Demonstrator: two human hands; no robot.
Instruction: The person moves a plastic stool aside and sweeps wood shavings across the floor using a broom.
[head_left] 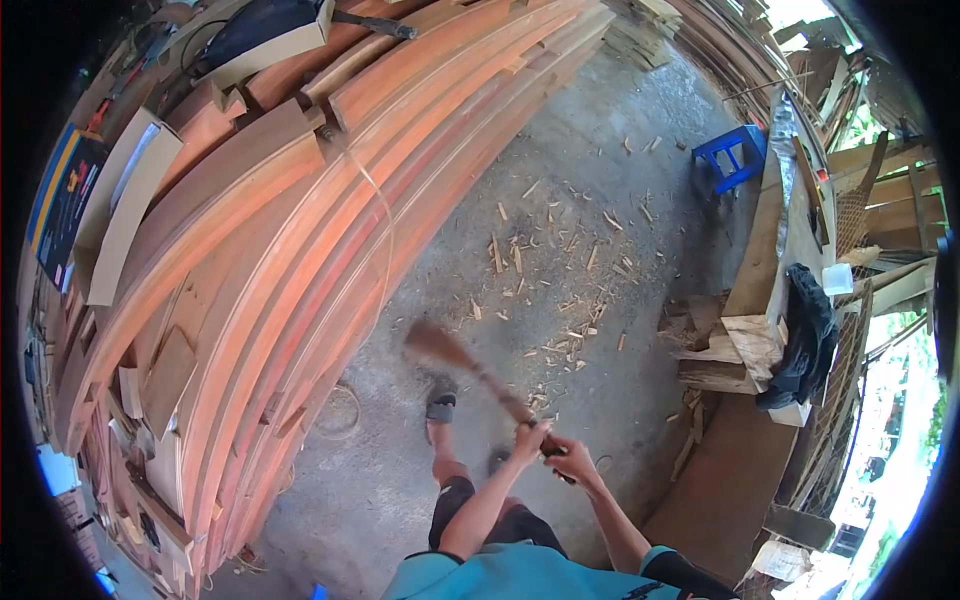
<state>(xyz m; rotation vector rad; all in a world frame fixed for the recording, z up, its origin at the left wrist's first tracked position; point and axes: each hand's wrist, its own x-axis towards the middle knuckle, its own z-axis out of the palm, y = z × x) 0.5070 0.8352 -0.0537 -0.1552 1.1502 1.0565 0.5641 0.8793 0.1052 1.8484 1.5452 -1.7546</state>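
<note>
A short brown broom (494, 385) slants across in front of my body, its wide head blurred and up to the left, over the concrete floor. My left hand (530, 441) is wrapped round the handle. Just behind it, my right hand (572, 460) is closed round the dark end of the same handle. Scattered wood chips (570, 345) lie on the floor to the right of the broom head. Near the head is my sandalled foot (440, 400); the other foot is partly hidden behind my left hand.
Long reddish timber boards (340, 215) are stacked along the left, with an open cardboard box (125, 215) on top. A blue plastic stool (730, 158) stands at the back right. On the right, a wooden bench (755, 270) carries a black bag (803, 335).
</note>
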